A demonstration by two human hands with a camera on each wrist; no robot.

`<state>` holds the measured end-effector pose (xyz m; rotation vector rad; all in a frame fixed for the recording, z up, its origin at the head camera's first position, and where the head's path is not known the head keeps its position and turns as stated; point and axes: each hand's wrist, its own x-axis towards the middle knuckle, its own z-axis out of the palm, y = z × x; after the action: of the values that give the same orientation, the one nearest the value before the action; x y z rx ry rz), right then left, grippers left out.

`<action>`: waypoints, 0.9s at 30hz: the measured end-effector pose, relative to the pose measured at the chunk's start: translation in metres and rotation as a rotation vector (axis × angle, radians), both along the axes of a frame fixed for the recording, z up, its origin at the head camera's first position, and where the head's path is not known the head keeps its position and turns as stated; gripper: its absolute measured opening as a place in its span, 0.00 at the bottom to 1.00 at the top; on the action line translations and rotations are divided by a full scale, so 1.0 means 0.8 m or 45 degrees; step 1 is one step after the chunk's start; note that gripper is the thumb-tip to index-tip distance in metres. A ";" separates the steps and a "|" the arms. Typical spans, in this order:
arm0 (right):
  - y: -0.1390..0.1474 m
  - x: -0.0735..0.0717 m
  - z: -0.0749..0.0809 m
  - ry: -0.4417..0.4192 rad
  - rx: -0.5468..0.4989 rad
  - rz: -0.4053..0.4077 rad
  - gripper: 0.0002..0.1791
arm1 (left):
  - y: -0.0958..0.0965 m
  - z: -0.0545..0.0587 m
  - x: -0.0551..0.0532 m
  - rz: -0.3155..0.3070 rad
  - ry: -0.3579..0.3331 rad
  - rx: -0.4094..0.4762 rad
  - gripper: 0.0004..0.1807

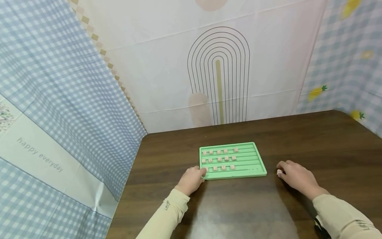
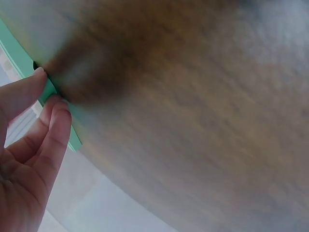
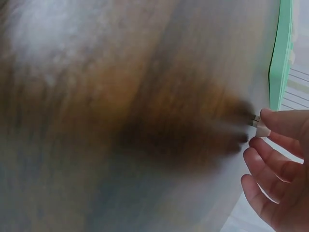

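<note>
On the brown table lies a shallow light-green tray (image 1: 252, 172) with grooved rows. Small pale cubes (image 1: 223, 167) stand in three of its rows, mostly toward the left; marks on their tops are too small to read. My left hand (image 1: 190, 180) grips the tray's near-left corner; the left wrist view shows thumb and fingers pinching its green rim (image 2: 19, 55). To the right of the tray, my right hand (image 1: 299, 177) is low over the table. Between its thumb and index finger it pinches one small white cube (image 3: 262, 129), which has a dark mark on one side.
The dark wooden table (image 1: 167, 156) extends on both sides of the tray. A pale curtain (image 1: 161, 86) hangs behind it, with blue checked cloth (image 1: 98, 99) at the left and more checked cloth (image 1: 337, 66) at the right. A black object (image 1: 320, 229) shows by the right sleeve.
</note>
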<state>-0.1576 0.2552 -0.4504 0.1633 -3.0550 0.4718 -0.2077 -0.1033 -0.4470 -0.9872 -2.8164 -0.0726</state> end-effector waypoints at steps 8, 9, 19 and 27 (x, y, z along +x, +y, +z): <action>-0.025 -0.012 0.017 0.097 0.001 0.055 0.18 | 0.000 -0.002 -0.006 -0.012 0.035 -0.063 0.07; -0.032 -0.015 0.019 0.104 0.001 0.074 0.17 | -0.001 -0.003 -0.006 -0.012 0.035 -0.059 0.07; -0.122 -0.051 0.010 0.140 -0.029 0.278 0.12 | -0.002 -0.009 -0.003 -0.014 0.041 -0.008 0.07; -0.158 -0.065 -0.001 0.196 -0.004 0.307 0.07 | -0.002 -0.007 -0.003 0.000 0.057 -0.049 0.08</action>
<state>-0.2099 0.1285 -0.4514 0.5451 -2.8956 0.4523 -0.2100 -0.1045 -0.4527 -0.9842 -2.7874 0.0036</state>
